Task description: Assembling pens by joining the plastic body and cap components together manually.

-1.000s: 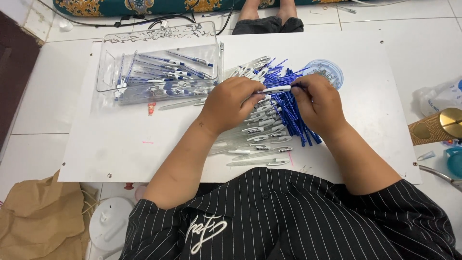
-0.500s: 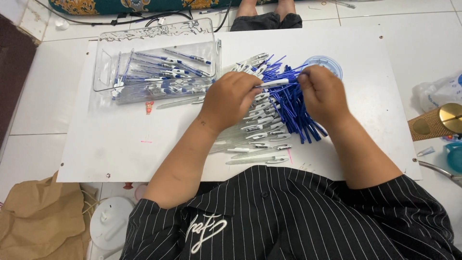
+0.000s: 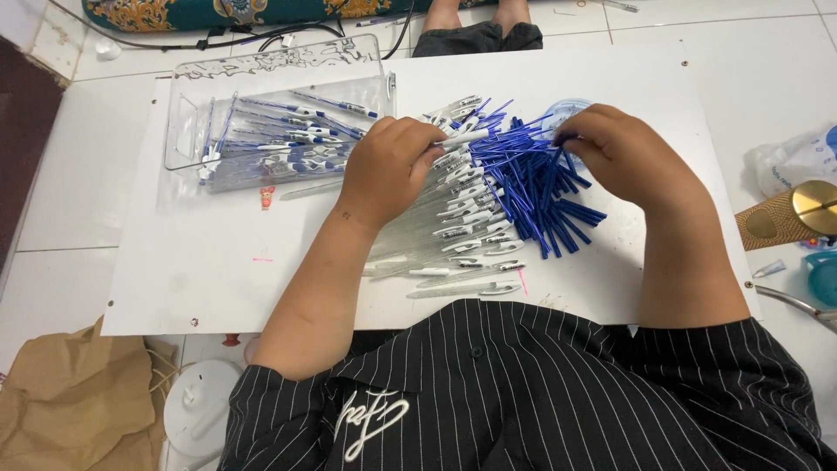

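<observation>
Left hand [image 3: 392, 170] has its grip pinched on a clear pen barrel [image 3: 460, 138], right above the row of barrels [image 3: 462, 218]. Right hand [image 3: 623, 153] grip closes on a blue refill [image 3: 558, 144] atop the refill pile [image 3: 532, 183]. Light, stiff, slippery things, I'd say; best held mid-shaft. Fingertips hidden; the finished pens in the clear tray [image 3: 279, 135] blur together.
</observation>
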